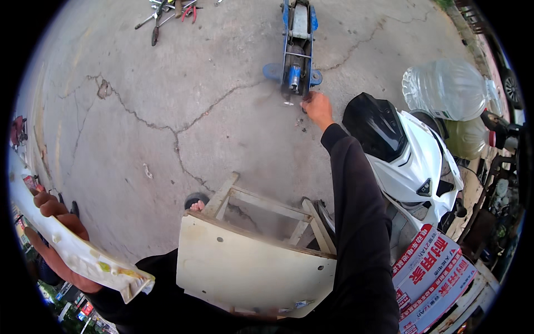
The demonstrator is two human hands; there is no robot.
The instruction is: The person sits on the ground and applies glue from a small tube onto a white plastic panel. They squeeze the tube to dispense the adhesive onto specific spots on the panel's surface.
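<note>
A panel (89,259) is clasped in the left grip (62,266), seemingly for clearance; the jack (295,75) is beside the right grip (319,109), curled, hold unclear.

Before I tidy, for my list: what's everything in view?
ground: one, grey, throughout
jack: one, blue, top centre
tools: several, mixed, top left
bottles: two, clear and yellowish, right
fairing: one, black-white, right
carton: one, red-white, lower right
stool: one, cream, lower centre
panel: one, white, left hand
clutter: uncountable, mixed, right edge
foot: one, dark-shod, beside stool
sleeves: two, dark, below
left hand: one, bare, holding panel
right hand: one, bare, by jack
</note>
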